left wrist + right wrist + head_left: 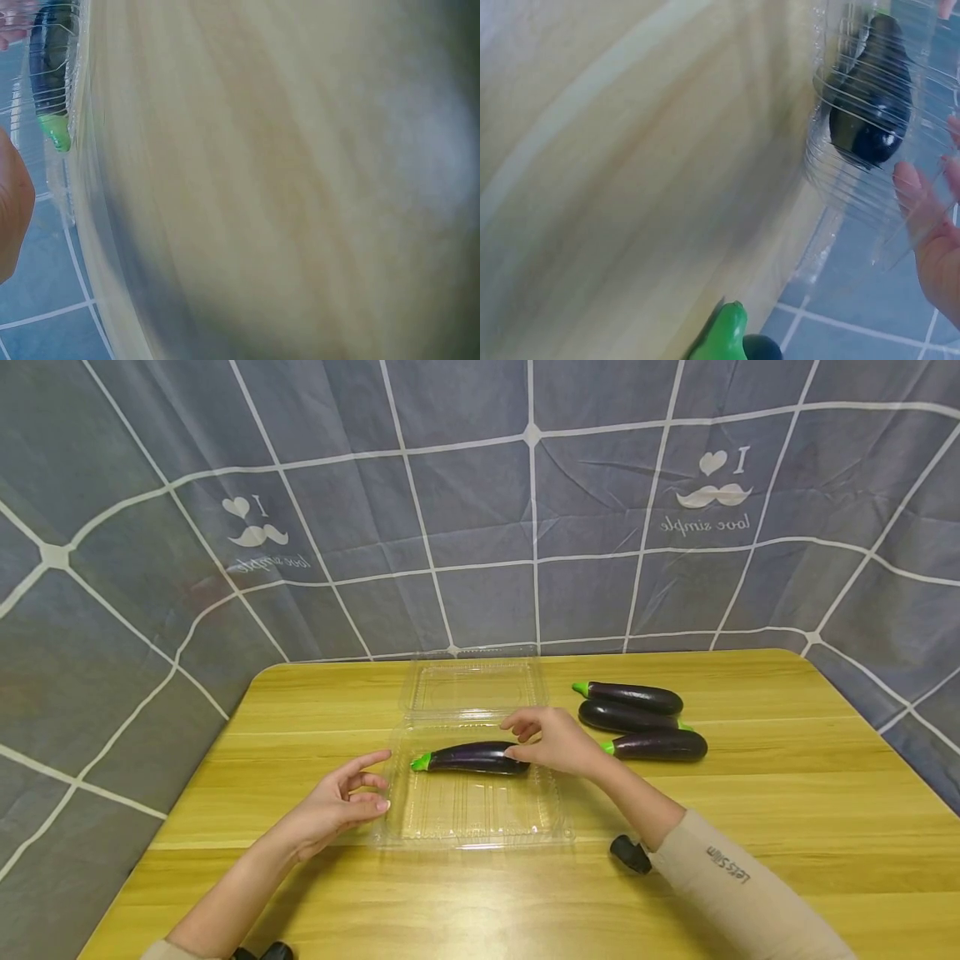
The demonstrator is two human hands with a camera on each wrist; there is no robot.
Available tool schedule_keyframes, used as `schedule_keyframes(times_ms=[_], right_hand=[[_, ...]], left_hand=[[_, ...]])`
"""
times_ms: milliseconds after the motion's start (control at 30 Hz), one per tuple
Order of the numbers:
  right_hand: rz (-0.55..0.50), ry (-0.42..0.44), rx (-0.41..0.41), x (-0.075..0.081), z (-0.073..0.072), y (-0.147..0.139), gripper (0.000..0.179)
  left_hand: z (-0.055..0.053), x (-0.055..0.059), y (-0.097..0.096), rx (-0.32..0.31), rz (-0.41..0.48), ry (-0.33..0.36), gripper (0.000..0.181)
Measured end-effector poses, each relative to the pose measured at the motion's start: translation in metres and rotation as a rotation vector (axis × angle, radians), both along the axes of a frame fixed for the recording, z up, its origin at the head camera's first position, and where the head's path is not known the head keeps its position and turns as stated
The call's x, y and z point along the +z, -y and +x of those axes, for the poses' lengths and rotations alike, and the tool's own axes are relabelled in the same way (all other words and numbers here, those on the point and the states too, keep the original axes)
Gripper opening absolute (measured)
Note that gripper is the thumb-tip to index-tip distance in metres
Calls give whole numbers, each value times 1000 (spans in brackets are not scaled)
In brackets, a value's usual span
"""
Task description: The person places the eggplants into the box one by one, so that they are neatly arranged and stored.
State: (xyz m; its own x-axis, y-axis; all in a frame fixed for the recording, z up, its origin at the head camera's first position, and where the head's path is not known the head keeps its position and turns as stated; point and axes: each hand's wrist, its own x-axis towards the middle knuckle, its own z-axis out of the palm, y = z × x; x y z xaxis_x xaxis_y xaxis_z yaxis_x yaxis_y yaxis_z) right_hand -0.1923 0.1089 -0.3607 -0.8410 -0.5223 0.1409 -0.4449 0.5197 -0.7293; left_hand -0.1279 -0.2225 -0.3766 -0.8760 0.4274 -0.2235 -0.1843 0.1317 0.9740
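Observation:
One dark purple eggplant with a green stem lies crosswise in the base of a clear plastic clamshell box. My right hand hovers over the box's right side, its thumb and fingers spread near the eggplant's rounded end. In the right wrist view a thumb shows just off that end, beyond the ribbed clear wall. At the box's left edge is my left hand, fingers loosely bent and holding nothing. The left wrist view catches the eggplant's green stem through the plastic.
Behind the base, the box's lid lies folded back. Three more eggplants lie together to the right, close to my right forearm. A grey cloth with white lines hangs behind the wooden table.

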Motion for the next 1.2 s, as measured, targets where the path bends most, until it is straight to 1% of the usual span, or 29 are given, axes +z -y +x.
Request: schedule_keyframes(times_ms=[133,267,500,767,967,1067,1200], right_hand=[[-33,8,15,4,0,-4,33],[-60,18,7,10,3,-10,34],[-145,100,-18,19,7,-26,39],[-96,79,-64,26,10,-52,42],[-99,76,-101,28,12,-74,43],[-89,57,-119,29,13,-84,41],[-58,10,-148,28,15,-97,38]], left_hand=[[-1,1,0,-2,5,-3,78],[-1,1,0,-6,12,-4,78],[-1,1,1,-9,14,-6,77],[0,2,1,-14,10,1,77],[1,3,1,-18,7,4,77],[1,3,1,-18,7,3,76],[1,3,1,-16,12,3,76]])
